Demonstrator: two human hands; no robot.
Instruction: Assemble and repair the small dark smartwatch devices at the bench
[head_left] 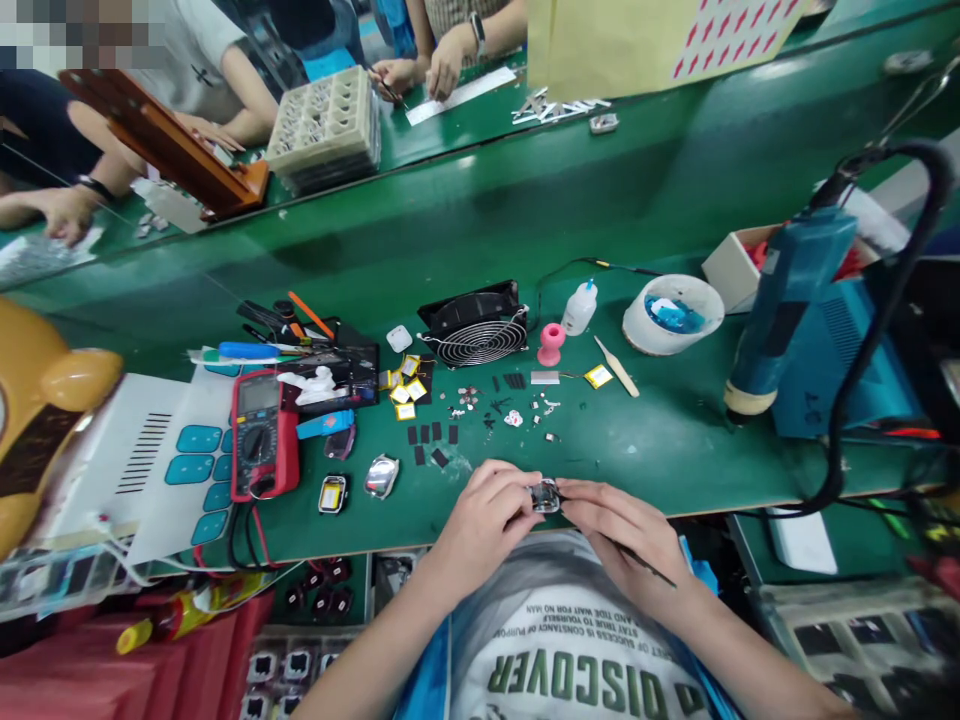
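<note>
My left hand (491,510) is closed on the edge of a small open watch case (545,496), held just above the bench's front edge. Dark parts show inside the case. In my right hand (626,535) are thin dark tweezers (645,567), their tip end at the right side of the case and their back end pointing down to the right. Fingers partly hide both the case and the tip. On the bench to the left lie a silver watch case (382,477) and another watch case with a yellow battery (332,494).
Small loose parts (499,405), black pads (437,432) and yellow batteries (406,390) lie beyond my hands. A fan (480,335), white tub (673,312) and red multimeter (262,435) stand around them. At right hangs a blue electric screwdriver (791,300). Co-workers' hands (448,68) are across the bench.
</note>
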